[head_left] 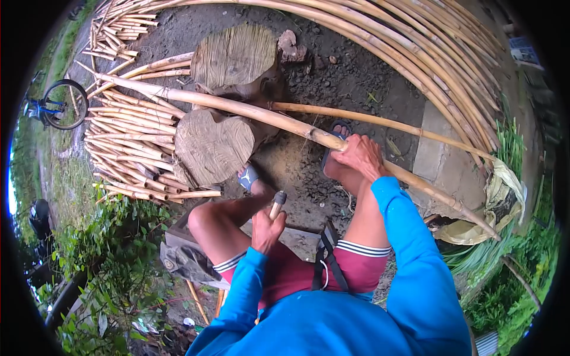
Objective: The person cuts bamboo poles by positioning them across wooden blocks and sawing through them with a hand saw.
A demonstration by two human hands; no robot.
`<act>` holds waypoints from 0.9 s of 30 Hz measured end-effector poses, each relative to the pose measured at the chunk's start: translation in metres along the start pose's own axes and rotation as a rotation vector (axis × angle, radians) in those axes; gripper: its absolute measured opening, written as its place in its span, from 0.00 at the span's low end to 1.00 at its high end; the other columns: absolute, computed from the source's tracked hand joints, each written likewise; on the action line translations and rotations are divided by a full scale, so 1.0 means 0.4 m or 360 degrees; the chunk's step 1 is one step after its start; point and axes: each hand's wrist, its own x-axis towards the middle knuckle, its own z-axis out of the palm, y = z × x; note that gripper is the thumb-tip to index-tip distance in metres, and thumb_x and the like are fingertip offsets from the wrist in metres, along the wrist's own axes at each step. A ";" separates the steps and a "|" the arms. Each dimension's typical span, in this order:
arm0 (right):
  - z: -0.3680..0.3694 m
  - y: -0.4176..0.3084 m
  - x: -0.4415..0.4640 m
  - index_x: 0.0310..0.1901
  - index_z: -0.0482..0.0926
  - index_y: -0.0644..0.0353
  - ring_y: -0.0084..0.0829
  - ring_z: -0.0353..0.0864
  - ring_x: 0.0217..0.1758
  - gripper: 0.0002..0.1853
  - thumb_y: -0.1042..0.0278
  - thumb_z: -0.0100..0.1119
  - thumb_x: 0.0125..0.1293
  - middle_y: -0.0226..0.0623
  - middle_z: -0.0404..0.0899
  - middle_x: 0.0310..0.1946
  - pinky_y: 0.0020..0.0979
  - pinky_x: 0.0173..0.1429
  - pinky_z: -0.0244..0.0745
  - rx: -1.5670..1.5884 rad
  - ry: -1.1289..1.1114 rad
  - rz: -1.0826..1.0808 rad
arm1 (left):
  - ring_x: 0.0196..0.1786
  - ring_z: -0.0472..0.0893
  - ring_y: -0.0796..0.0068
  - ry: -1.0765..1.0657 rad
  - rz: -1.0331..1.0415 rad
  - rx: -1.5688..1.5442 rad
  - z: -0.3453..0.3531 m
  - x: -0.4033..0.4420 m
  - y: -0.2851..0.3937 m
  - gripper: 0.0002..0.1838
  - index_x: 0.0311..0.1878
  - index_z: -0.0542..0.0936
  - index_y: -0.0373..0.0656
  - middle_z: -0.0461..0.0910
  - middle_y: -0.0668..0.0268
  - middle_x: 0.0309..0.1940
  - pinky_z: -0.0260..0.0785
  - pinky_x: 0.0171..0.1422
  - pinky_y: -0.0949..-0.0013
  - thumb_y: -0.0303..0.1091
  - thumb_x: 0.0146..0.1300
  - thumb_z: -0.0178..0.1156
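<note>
My right hand (361, 155) is closed around a long bamboo pole (237, 107). The pole slants from the far left, past the two stumps, down to the right by my leg. My left hand (268, 230), low over my thigh, grips a short wooden-handled tool (276, 207) with a dark end pointing up; its rest is hidden, so its kind cannot be told. Beyond the left hand stands a lower tree stump (214, 148) with a notched, scored top. A second tree stump (234, 56) stands farther off, its flat top cut with lines.
Cut bamboo pieces (130, 145) lie piled left of the stumps. Long bamboo poles (409, 59) curve along the back and right. A thinner pole (380, 120) runs to a pale sack (504, 190). A concrete slab (442, 145), a bicycle wheel (65, 104) and leafy plants (113, 249) surround me.
</note>
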 end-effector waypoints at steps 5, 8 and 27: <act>-0.002 -0.015 -0.008 0.39 0.86 0.64 0.56 0.85 0.43 0.28 0.45 0.65 0.46 0.59 0.84 0.39 0.47 0.52 0.81 -0.0028 -0.0055 0.0051 | 0.34 0.80 0.35 0.0403 0.0302 0.0327 0.094 0.169 0.083 0.27 0.29 0.79 0.25 0.79 0.39 0.26 0.72 0.41 0.45 0.49 0.60 0.61; 0.002 -0.010 0.000 0.40 0.86 0.63 0.56 0.85 0.45 0.28 0.44 0.65 0.46 0.59 0.84 0.41 0.48 0.53 0.80 -0.0076 -0.0073 0.0041 | 0.35 0.81 0.36 -0.0067 -0.0036 0.0071 0.030 0.114 0.078 0.21 0.30 0.80 0.31 0.78 0.38 0.26 0.72 0.42 0.45 0.46 0.59 0.59; -0.009 -0.034 0.000 0.44 0.86 0.62 0.57 0.83 0.49 0.29 0.45 0.63 0.48 0.59 0.84 0.43 0.47 0.57 0.79 -0.0087 -0.0119 0.0067 | 0.38 0.83 0.38 0.0086 0.0003 0.0277 0.055 0.171 0.114 0.25 0.34 0.82 0.28 0.79 0.36 0.28 0.74 0.45 0.46 0.49 0.58 0.60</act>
